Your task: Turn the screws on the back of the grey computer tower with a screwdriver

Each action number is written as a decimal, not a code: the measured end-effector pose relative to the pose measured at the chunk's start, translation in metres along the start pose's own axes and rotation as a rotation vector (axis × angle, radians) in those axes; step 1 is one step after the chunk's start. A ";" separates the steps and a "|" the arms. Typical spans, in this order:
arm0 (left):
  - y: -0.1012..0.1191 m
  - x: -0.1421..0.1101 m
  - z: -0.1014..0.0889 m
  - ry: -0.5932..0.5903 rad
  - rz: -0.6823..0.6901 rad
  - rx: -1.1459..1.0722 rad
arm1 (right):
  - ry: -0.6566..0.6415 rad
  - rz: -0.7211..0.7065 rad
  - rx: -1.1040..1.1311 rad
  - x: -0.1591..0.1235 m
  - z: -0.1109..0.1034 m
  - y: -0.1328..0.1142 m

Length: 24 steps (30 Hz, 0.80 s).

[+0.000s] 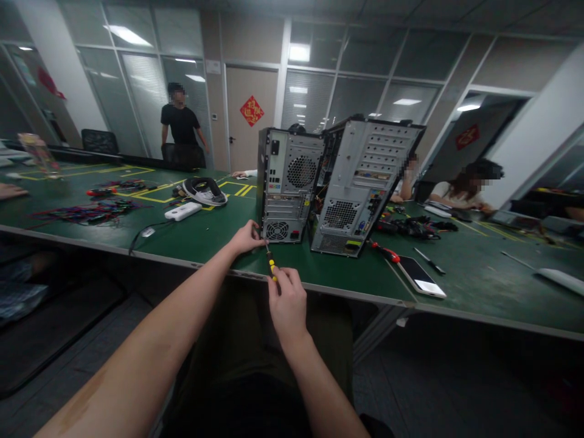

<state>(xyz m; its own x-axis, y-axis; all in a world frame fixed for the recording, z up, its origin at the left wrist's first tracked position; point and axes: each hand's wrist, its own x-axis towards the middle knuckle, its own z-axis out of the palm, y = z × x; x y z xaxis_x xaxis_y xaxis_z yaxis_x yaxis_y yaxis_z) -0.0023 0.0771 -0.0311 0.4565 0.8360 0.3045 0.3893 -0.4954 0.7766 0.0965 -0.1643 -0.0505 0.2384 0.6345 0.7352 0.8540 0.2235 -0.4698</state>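
Observation:
My right hand [288, 295] is closed around a black-and-yellow screwdriver [271, 263], its shaft pointing up and away to the lower left corner of a computer tower [283, 204]. At that corner my left hand [246, 238] is curled, with thumb and fingers close to the screwdriver's tip; what they pinch is too small to make out. The tower stands upright, its rear panel with vents and ports facing me. Just right of it, a second, larger computer tower [349, 188] leans at a slant in view, also rear side toward me.
On the green table [219, 243] lie a white power strip [183, 211], bundled wires [91, 211] and a coiled cable [205, 190]. To the right are a red-and-black screwdriver [387, 252], a phone [420, 277] and a pen-like tool [429, 260]. Other people are across the table.

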 end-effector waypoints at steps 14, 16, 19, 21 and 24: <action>-0.002 0.003 0.002 -0.035 0.004 0.041 | 0.019 -0.031 0.042 0.007 -0.003 0.012; -0.003 0.004 0.002 -0.040 0.004 0.050 | 0.012 -0.039 0.050 0.007 -0.004 0.015; -0.001 0.003 0.002 -0.040 -0.005 0.064 | -0.001 -0.034 0.057 0.008 -0.006 0.019; 0.000 0.003 0.001 -0.043 -0.015 0.076 | 0.002 -0.026 0.059 0.007 -0.006 0.022; 0.000 0.003 0.001 -0.047 -0.015 0.085 | 0.003 -0.028 0.075 0.007 -0.006 0.025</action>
<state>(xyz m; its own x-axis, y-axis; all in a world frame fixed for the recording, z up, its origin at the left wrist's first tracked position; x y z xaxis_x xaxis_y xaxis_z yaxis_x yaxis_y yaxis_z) 0.0003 0.0790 -0.0309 0.4867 0.8322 0.2657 0.4615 -0.5031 0.7307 0.1226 -0.1591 -0.0544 0.2168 0.6248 0.7501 0.8235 0.2956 -0.4842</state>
